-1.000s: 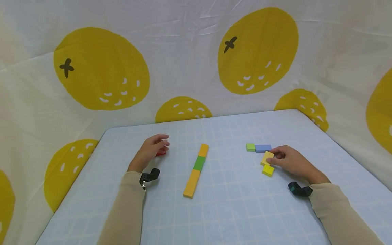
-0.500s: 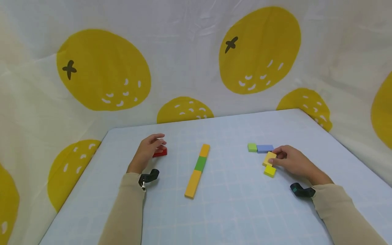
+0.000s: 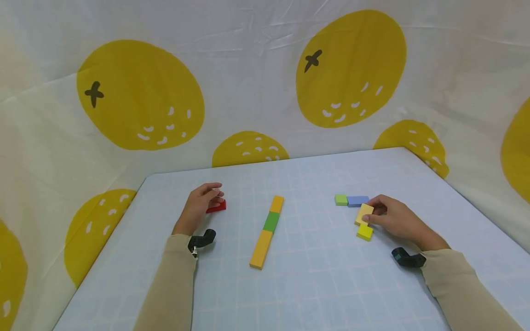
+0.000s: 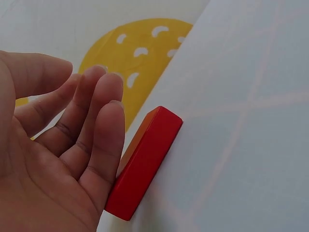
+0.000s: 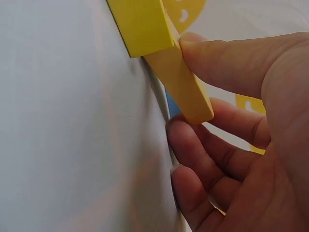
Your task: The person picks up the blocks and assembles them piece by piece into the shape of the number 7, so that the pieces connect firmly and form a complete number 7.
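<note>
On the right of the table, my right hand (image 3: 397, 222) pinches a pale yellow block (image 3: 364, 214) between thumb and fingers. In the right wrist view the thumb (image 5: 227, 60) lies along this block (image 5: 181, 84). A bright yellow block (image 3: 365, 232) sits against its near end. Just beyond my fingers lie a blue block (image 3: 358, 201) and a light green block (image 3: 341, 199), end to end. My left hand (image 3: 198, 206) hovers with loosely bent fingers beside a red block (image 3: 217, 206). The left wrist view shows the red block (image 4: 147, 164) behind the fingers, with nothing gripped.
Between the hands, a slanting row joins a small orange block (image 3: 277, 203), a green block (image 3: 271, 222) and a longer orange block (image 3: 261, 249). The pale blue gridded tabletop (image 3: 306, 285) meets a white curtain (image 3: 248, 82) with yellow fruit prints at the back.
My left hand has drawn slightly left, so more of the red block shows. My right hand keeps its pinch on the pale yellow block. The head view has shifted a little.
</note>
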A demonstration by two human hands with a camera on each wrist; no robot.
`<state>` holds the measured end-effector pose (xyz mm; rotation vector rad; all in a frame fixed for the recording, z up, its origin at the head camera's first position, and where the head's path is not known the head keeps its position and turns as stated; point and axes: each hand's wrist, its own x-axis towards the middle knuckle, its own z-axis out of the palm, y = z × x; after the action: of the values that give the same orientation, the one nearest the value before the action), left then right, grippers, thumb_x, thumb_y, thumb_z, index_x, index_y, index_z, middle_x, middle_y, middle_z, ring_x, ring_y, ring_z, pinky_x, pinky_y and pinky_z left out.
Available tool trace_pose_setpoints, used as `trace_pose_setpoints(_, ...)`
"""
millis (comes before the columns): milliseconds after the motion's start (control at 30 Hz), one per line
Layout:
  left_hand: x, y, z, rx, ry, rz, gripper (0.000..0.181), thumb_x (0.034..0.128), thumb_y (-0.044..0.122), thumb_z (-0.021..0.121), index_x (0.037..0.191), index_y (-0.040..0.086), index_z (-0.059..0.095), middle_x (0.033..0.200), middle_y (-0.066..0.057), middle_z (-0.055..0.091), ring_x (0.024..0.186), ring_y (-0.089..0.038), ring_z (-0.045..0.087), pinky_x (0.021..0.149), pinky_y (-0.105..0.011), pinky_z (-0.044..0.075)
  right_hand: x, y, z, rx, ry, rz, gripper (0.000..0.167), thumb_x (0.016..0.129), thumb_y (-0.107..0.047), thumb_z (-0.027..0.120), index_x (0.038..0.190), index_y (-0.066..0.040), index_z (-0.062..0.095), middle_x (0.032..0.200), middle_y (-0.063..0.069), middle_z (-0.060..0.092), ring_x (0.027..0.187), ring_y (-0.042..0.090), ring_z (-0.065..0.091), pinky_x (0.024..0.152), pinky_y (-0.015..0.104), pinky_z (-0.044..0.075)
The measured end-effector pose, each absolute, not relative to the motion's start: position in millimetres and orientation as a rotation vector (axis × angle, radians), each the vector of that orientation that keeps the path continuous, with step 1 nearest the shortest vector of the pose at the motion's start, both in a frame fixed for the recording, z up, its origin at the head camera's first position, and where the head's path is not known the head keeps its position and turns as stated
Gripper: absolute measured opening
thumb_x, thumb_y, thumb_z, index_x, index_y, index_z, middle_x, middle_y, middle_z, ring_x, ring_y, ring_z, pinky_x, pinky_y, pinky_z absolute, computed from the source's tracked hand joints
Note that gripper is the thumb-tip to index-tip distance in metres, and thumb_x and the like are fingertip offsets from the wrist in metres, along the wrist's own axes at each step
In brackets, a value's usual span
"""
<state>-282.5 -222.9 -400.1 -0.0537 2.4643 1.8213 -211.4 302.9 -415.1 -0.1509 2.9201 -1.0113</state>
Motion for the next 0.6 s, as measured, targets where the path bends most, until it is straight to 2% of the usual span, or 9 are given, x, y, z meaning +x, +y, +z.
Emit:
trace_pose_setpoints(233,-285.0,-223.2,-402.2,-0.050,2.444,1.851,0.041,0.1055,0.032,0.052,0.141,0.011,0.053,0.127,-0.015,0.061,0.108,-0.028,0.061,0.097,-0.033,0.051,-210.7,300.8,-414.8,-0.141,2.946,-1.012,0.058,0.090,-0.042,0.074,0.125,0.000,0.055,0.110,0.013,0.062,0.098,0.028,0.057,0.081,0.039,0.049)
trace_pose_setpoints(600,-284.2,-224.9,-405.3,-0.042,2.494,1.791,0.042,0.1056,0.033,0.052,0.141,0.011,0.054,0.123,-0.010,0.062,0.108,-0.026,0.061,0.099,-0.033,0.049,-210.1,295.3,-415.3,-0.107,2.990,-1.040,0.053,0.091,-0.033,0.074,0.129,-0.002,0.053,0.115,0.015,0.061,0.102,0.030,0.058,0.083,0.041,0.050)
